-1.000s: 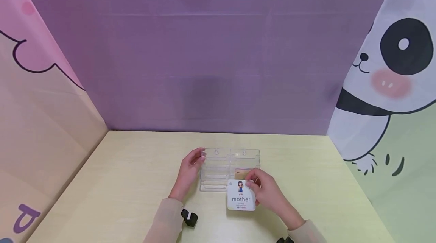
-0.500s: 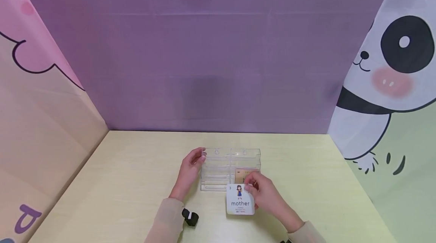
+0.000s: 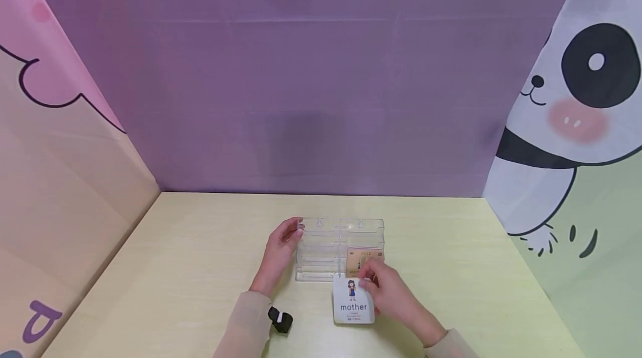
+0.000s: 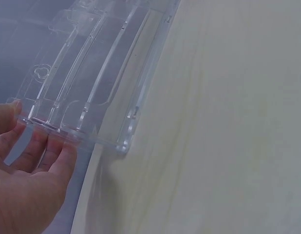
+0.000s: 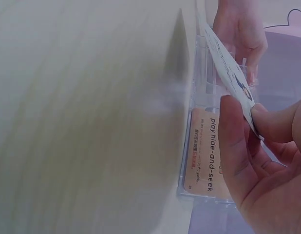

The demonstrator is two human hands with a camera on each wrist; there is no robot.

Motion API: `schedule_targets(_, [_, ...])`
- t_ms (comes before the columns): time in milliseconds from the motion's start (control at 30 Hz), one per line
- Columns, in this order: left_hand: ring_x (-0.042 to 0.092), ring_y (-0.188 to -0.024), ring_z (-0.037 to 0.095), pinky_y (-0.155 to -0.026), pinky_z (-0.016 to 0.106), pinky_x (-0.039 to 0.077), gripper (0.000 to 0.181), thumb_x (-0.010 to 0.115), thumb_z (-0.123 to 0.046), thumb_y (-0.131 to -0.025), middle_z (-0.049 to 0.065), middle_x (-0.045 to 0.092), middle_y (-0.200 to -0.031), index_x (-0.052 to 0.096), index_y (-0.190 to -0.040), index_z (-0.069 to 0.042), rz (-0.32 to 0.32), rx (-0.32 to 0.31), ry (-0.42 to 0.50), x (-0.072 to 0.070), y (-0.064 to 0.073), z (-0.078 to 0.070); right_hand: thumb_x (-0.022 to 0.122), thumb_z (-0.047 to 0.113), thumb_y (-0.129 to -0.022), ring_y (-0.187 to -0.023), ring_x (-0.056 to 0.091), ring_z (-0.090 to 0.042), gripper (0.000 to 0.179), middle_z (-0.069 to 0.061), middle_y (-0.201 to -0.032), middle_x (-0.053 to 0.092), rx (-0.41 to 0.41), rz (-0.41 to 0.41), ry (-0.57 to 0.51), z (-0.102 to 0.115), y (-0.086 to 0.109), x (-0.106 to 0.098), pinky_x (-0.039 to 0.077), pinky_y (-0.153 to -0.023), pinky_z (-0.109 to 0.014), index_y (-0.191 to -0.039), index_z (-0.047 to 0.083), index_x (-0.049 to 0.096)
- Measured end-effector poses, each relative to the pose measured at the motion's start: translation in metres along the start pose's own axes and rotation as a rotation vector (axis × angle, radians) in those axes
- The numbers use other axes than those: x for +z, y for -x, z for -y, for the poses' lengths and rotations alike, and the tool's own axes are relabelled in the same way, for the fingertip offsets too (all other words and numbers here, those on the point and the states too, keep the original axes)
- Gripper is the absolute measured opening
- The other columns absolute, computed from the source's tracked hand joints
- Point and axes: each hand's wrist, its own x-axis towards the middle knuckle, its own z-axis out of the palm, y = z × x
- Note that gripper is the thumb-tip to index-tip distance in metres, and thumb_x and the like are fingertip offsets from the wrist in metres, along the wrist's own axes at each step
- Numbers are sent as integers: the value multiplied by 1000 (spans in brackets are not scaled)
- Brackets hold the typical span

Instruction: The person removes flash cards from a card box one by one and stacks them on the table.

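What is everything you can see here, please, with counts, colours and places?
Table: one, pale wood, across the bottom
Rack: one, clear, mid-table
Mother card: one, white, in front of the rack
Orange card: one, orange, rack's lower right
Backdrop: one, purple, behind the table
Panda panel: one, white, black and green, right
Pink panel: one, pink and beige, left
Black device: one, black, low, left of centre
Sleeves: two, beige, bottom
Left hand: one, bare, gripping the rack
Right hand: one, bare, pinching the mother card
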Motion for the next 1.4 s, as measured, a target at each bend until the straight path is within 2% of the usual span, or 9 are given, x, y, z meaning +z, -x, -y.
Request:
schedule_targets(333, [56,-124,31,-111,48,40,36,59,-9,-103,16,63,-132,59,-139,-6,-11,2,-3,0,-1,1,65,-2,-95,-79,54,-14,12,2,-88,57,-29,-5,108,0,4,6,51,-66,-25,-97,8,59])
schedule_targets(767, [56,-126,29,-112,46,40,36,60,-10,-103,14,63,-133,59,-139,-8,-11,-7,-11,0,-1,1,72,0,-92,-78,50,-10,14,6,-86,53,-96,-1,260,0,5,7,50,-68,-25,-94,10,61])
schedule_targets(1200, [56,-125,30,-111,46,40,36,60,-9,-103,14,63,-132,59,-139,-7,-4,1,-15,0,0,0,76,10,-91,-76,50,-8,13,6,-91,54,-106,36,422,-1,7,11,50,-67,-25,-92,14,63])
schedule_targets(1400, [55,-126,31,-112,48,39,37,58,-10,-104,16,62,-134,57,-141,-5,0,-2,-13,0,0,0,80,14,-88,-72,48,-5,17,9,-85,51,-157,45,499,-2,7,11,48,-64,-24,-87,15,63])
